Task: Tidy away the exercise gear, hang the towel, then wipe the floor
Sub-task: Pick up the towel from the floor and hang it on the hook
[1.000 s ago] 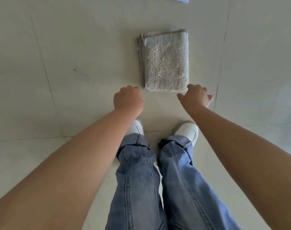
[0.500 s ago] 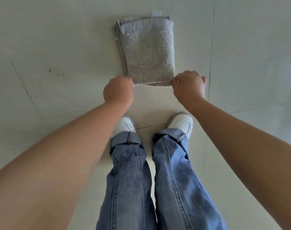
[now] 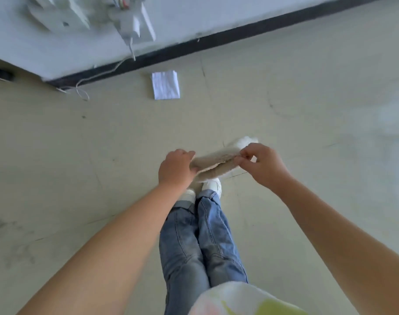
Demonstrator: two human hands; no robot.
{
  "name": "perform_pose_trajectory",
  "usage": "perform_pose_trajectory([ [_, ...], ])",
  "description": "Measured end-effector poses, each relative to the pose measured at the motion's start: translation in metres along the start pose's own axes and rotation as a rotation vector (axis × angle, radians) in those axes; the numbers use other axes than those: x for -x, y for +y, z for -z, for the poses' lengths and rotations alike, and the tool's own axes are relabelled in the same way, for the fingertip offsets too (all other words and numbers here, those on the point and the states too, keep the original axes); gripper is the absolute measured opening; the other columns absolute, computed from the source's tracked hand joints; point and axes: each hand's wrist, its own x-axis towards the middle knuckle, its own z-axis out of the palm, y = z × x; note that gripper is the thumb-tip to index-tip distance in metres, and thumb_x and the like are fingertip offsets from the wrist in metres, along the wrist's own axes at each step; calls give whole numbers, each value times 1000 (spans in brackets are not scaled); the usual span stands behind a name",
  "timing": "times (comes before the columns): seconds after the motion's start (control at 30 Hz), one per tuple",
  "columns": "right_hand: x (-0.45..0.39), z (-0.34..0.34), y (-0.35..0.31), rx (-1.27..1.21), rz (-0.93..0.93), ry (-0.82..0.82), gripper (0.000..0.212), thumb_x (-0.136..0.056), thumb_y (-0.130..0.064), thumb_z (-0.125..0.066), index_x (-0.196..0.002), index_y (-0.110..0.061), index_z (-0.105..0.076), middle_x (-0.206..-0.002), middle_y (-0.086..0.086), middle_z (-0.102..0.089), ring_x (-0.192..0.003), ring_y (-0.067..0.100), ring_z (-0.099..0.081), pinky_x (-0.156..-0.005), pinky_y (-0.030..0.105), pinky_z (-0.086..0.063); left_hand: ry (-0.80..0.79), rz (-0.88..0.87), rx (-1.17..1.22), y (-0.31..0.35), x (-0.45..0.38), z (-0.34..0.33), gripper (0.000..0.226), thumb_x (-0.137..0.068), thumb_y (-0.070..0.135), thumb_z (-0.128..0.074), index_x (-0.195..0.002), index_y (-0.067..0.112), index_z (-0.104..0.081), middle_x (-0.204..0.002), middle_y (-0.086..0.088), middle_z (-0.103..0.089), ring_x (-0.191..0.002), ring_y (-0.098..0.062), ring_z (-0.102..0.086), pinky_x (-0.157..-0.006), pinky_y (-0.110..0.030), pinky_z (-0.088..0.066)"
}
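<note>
Both hands pinch folded grey towel (image 3: pixel 213 160): left hand (image 3: pixel 176 169) grips one end, right hand (image 3: pixel 261 164) the other. Towel off floor (image 3: pixel 80 155), above shoes. Judgement: hanging step in hand; keep corners pinched, shake out w/o dragging. White folded cloth (image 3: pixel 165 85) lies near wall.

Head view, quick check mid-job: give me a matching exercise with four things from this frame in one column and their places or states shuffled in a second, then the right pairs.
Things:
1. towel
2. white cloth
3. cord
4. left hand

Places or states:
A. lies folded flat on the floor near the dark skirting
B. grips one end of a towel
C. held up off the floor between two hands
D. trails loose on the floor by the wall

Pairs: 1-C, 2-A, 3-D, 4-B. The right hand pinches the towel's other end.
</note>
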Motion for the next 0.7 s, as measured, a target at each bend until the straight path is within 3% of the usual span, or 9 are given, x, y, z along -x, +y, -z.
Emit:
perform_pose_trajectory([
  [0.07, 36, 33, -2, -23, 17, 63, 17, -89, -9, -59, -72, -12, -59, -65, -9, -45, -57, 0, -38, -56, 7, -35, 73, -66, 6, 33, 15, 23, 30, -95, 17, -46, -118, 9, -63, -119, -11, -60, -116, -29, -52, -87, -34, -43],
  [0.17, 84, 81, 3, -58, 6, 243, 15, -89, -9, -58, -87, 3, -67, -78, 3, -51, -58, 1, -35, -55, 11, -29, 131, -190, -16, 85, 34, 61, 23, -92, 11, -49, -99, 2, -69, -103, -17, -64, -102, -33, -56, -77, -34, -43],
  [0.27, 129, 123, 11, -94, -26, 422, 18, -90, -9, -56, -93, 4, -67, -84, 5, -51, -62, 9, -38, -56, 10, -26, 199, -315, -74, 144, 57, 102, 25, -94, 14, -48, -105, 7, -70, -105, -18, -64, -103, -33, -55, -77, -33, -43],
  [0.33, 159, 151, 19, -112, -36, 520, 18, -90, -8, -56, -93, 5, -68, -84, 5, -52, -75, 14, -42, -56, 8, -26, 232, -389, -121, 189, 73, 125, 28, -96, 17, -45, -112, 12, -68, -109, -16, -63, -106, -32, -55, -80, -32, -42],
  [0.43, 207, 188, 41, -123, -71, 651, 18, -89, -7, -56, -89, 6, -69, -80, 5, -52, -81, 16, -43, -55, 10, -26, 223, -483, -258, 262, 97, 142, 33, -98, 19, -41, -118, 16, -67, -105, -13, -67, -95, -29, -59, -72, -31, -43],
  [0.53, 259, 220, 76, -122, -134, 726, 18, -88, -5, -56, -86, 8, -68, -72, 2, -48, -84, 23, -47, -61, 25, -26, 165, -586, -343, 340, 131, 138, 34, -99, 16, -39, -119, 15, -66, -111, -10, -69, -101, -28, -61, -78, -32, -47],
  [0.6, 296, 242, 107, -114, -185, 797, 17, -86, -4, -56, -85, 9, -68, -75, 5, -49, -93, 29, -53, -69, 24, -28, 160, -670, -358, 395, 157, 125, 33, -98, 16, -40, -119, 13, -66, -115, -11, -68, -107, -29, -61, -84, -32, -48],
  [0.7, 354, 274, 161, -153, -297, 917, 18, -86, -5, -54, -89, 3, -70, -86, 12, -60, -100, 27, -55, -70, 23, -30, 148, -809, -392, 482, 198, 94, 33, -98, 14, -41, -119, 11, -66, -117, -12, -68, -110, -30, -60, -87, -33, -47],
])
